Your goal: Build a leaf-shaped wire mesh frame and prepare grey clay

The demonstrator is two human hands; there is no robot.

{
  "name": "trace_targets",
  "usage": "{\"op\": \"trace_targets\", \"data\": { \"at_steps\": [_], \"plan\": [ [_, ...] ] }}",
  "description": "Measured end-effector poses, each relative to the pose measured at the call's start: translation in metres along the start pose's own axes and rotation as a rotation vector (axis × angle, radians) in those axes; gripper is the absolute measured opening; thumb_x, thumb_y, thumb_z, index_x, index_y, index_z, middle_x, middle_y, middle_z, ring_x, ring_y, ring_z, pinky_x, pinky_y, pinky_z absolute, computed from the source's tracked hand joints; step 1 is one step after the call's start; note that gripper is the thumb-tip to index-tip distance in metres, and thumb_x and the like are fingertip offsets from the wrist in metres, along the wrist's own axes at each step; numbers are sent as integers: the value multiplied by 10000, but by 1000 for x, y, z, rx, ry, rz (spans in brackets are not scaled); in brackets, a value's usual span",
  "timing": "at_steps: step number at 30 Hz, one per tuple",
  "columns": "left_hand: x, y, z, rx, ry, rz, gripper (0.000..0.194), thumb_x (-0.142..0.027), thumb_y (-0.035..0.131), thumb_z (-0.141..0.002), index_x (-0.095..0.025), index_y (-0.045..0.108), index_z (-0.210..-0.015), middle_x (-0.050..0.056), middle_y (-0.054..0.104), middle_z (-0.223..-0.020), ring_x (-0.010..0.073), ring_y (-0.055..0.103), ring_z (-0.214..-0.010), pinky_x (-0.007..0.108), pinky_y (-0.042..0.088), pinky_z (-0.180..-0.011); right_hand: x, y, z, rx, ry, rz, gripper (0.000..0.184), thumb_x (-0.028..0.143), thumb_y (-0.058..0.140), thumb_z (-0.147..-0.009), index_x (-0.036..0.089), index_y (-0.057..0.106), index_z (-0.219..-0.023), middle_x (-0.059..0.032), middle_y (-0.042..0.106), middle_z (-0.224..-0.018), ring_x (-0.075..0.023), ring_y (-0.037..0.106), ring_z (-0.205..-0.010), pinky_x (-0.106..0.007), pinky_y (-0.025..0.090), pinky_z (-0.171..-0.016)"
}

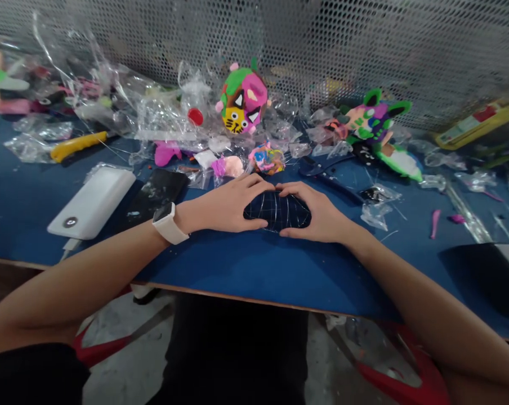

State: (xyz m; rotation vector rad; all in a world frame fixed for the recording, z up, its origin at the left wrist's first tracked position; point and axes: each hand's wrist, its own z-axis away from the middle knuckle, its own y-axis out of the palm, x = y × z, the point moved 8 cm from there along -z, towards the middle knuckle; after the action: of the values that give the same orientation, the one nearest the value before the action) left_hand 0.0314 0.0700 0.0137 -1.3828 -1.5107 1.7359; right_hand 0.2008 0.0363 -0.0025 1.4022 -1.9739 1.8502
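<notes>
A dark, rounded flat piece with thin white grid lines (277, 212) lies on the blue table (246, 270). My left hand (229, 205), with a white watch on its wrist, cups the piece's left side with curved fingers. My right hand (317, 216) cups its right side the same way. The fingertips of both hands nearly meet above the piece, and the thumbs close in below it. Both hands press around its edge.
A white power bank (92, 202) and a black phone (157, 191) lie to the left. A yellow cutter (79, 145), clear plastic bags (153, 112), a colourful cat-face ball (242, 104) and a green-and-purple clay figure (375, 126) stand behind, before a mesh wall. Black sheet (486, 275) at right.
</notes>
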Motion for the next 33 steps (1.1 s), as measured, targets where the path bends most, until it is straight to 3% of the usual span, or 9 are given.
{"op": "trace_targets", "data": {
  "at_steps": [5,13,18,23,33],
  "plan": [
    [4,-1,1,26,-30,21,731,-567,707,-982,-213,485,-1582,170,570,-1550,332,594,-1395,456,499,-1160,2,0,0,-3,-12,28,717,575,904,-814,323,563,-1391,-123,632,-1543,-387,612,-1470,-623,511,-1233],
    [5,0,2,50,-83,24,842,-641,717,-954,-208,423,-1613,178,498,-1619,389,481,-1511,479,456,-1201,2,-1,5,4,-4,39,838,627,933,-761,313,555,-1440,-145,593,-1623,-435,503,-1581,-682,465,-1264],
    [5,-1,2,56,-118,-16,843,-695,706,-932,-173,481,-1554,198,513,-1582,400,513,-1453,487,465,-1165,1,-1,6,-22,-13,66,820,612,939,-764,315,566,-1432,-144,617,-1600,-413,604,-1485,-670,516,-1216],
    [7,-3,1,60,-147,-24,815,-738,698,-921,-132,581,-1454,208,577,-1480,387,589,-1343,473,494,-1106,2,-2,6,-49,-37,108,822,637,946,-743,315,599,-1416,-133,648,-1565,-417,614,-1449,-686,513,-1197],
    [12,-7,0,116,-113,25,764,-721,696,-937,-180,605,-1467,160,645,-1406,344,635,-1258,414,491,-1054,6,-7,7,-54,-56,125,821,688,912,-771,327,618,-1446,-126,656,-1521,-399,648,-1402,-636,546,-1184]
  ]
}}
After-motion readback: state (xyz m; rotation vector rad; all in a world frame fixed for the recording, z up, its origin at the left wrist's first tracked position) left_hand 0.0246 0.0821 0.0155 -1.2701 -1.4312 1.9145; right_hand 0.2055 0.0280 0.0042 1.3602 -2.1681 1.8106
